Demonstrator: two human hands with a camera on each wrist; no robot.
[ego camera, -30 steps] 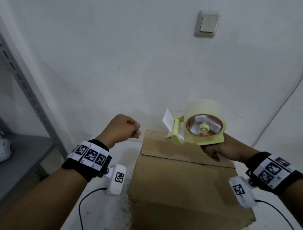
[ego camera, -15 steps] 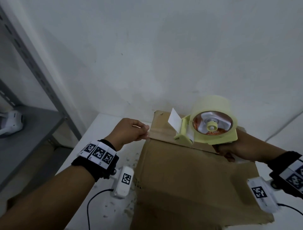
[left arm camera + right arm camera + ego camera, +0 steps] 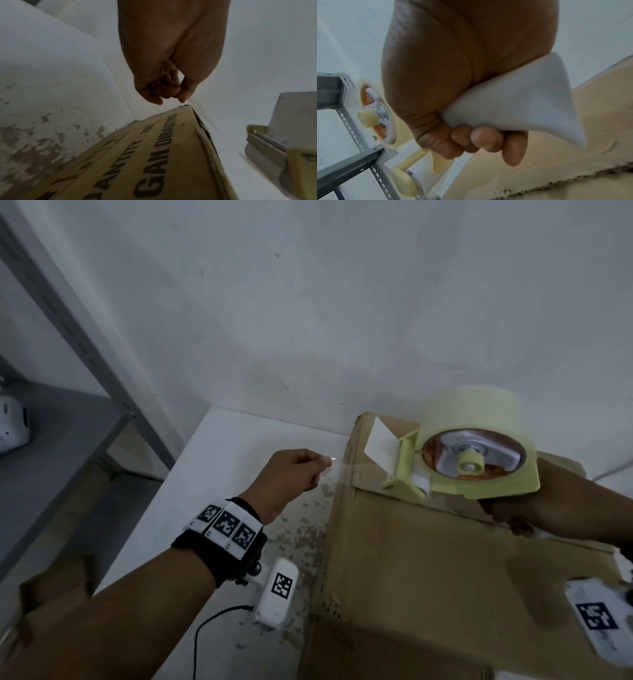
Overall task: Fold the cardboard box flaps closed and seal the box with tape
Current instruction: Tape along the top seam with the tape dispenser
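Note:
A brown cardboard box (image 3: 428, 559) with its top flaps folded down stands on a white table (image 3: 233, 446). My right hand (image 3: 524, 508) grips the white handle of a pale yellow tape dispenser (image 3: 472, 457), which hovers over the box's far left corner. Just left of that corner, my left hand (image 3: 294, 474) has its thumb and fingertips pinched together. A faint clear strip of tape seems to run from them to the dispenser's mouth. The left wrist view shows the pinched fingers (image 3: 164, 92) above the printed box side (image 3: 154, 155). The fist on the handle (image 3: 488, 138) fills the right wrist view.
A grey metal shelf (image 3: 51, 457) stands to the left, with a white device (image 3: 10, 426) on it. The white wall rises close behind the box. Flaked brown stains mark the table (image 3: 301, 529) beside the box. A black cable (image 3: 205, 628) trails from my left wrist.
My head has tilted down, so more of the table and box top shows. The left hand has come closer to the box's far left corner. The dispenser has shifted slightly right.

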